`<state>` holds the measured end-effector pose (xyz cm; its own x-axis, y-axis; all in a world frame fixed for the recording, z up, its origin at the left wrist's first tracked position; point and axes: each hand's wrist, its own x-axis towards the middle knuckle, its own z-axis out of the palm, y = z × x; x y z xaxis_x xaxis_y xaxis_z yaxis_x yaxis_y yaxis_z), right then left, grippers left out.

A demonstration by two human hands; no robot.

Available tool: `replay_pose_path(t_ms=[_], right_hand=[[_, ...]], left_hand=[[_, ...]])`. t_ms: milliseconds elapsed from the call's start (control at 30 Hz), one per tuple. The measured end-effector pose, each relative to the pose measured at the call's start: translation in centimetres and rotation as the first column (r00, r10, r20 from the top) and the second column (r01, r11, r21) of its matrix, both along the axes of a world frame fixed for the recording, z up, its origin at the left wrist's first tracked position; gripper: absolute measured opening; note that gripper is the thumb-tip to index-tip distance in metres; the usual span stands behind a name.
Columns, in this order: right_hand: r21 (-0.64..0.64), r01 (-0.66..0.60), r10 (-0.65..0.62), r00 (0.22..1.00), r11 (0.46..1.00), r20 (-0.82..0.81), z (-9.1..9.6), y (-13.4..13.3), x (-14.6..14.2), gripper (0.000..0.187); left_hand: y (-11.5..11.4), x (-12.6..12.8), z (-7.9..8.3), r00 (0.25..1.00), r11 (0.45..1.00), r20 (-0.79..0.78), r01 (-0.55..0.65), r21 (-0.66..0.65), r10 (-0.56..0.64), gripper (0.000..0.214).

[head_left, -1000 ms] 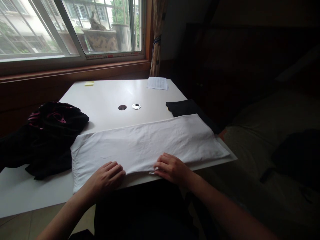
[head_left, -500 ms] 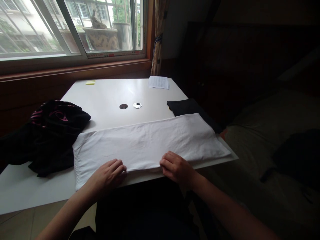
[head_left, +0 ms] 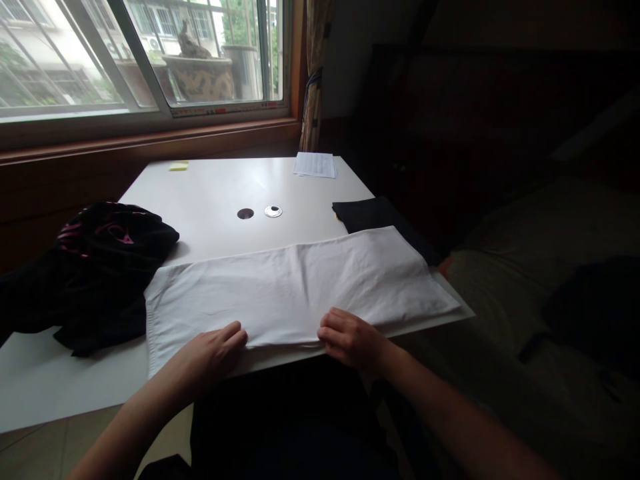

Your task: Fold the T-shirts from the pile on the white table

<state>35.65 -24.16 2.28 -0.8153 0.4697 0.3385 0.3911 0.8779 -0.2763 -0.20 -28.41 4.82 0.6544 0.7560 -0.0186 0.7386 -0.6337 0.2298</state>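
A white garment, folded into a long strip, lies across the near part of the white table. Its left end has a stitched edge, and a raised crease runs through its middle. My left hand is closed on the near edge, left of centre, with curled fingers. Further right, my right hand pinches the same edge, its thumb hidden beneath. What kind of garment it is, I cannot tell.
A black garment with pink print lies heaped at the left. Dark folded cloth sits behind the white one's right end. Papers, a yellow pad and a round metal cap rest on the table.
A crease has risen in the middle of the white garment. My left hand has curled in more and shifted slightly left; the right hand stays on the near edge.
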Motion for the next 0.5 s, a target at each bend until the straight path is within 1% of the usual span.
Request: replay_pose_path(t_ms=[100,167,233,267,300,367,433,500], right_hand=[[-0.030,-0.025,0.024,0.999,0.999,-0.025,0.0,0.0,0.4,0.014],[-0.053,-0.013,0.011,0.999,0.999,-0.042,0.0,-0.3,0.6,0.015],[-0.075,-0.001,-0.003,0.999,0.997,-0.052,0.1,-0.6,0.9,0.014],[-0.087,0.000,-0.004,0.999,0.996,-0.051,0.2,-0.8,1.0,0.013],[-0.102,-0.006,0.001,0.999,0.995,-0.047,0.4,-0.8,1.1,0.013],[-0.135,-0.018,0.011,0.999,0.991,-0.050,1.0,-0.4,1.2,0.013],[-0.151,0.004,-0.017,0.997,0.989,-0.080,1.7,0.7,1.3,0.015],[-0.134,0.078,-0.093,0.990,0.988,-0.109,2.2,2.5,1.3,0.020]], left_hand=[[0.0,0.3,1.1,0.999,0.996,0.001,-0.048,-0.078,0.048,0.015],[0.2,0.6,2.1,0.998,0.987,0.028,-0.045,-0.154,0.050,0.012],[1.0,0.8,3.1,0.997,0.978,0.059,-0.037,-0.207,0.050,0.011],[1.6,0.9,3.5,0.996,0.979,0.070,-0.045,-0.197,0.060,0.015],[2.5,0.9,3.7,0.994,0.986,0.076,-0.066,-0.154,0.078,0.020],[4.7,0.3,3.6,0.989,0.991,0.069,-0.135,0.008,0.134,0.031],[7.2,-1.1,2.8,0.977,0.963,0.022,-0.211,0.168,0.210,0.038],[9.5,-3.1,1.7,0.939,0.908,-0.057,-0.312,0.281,0.340,0.045]])
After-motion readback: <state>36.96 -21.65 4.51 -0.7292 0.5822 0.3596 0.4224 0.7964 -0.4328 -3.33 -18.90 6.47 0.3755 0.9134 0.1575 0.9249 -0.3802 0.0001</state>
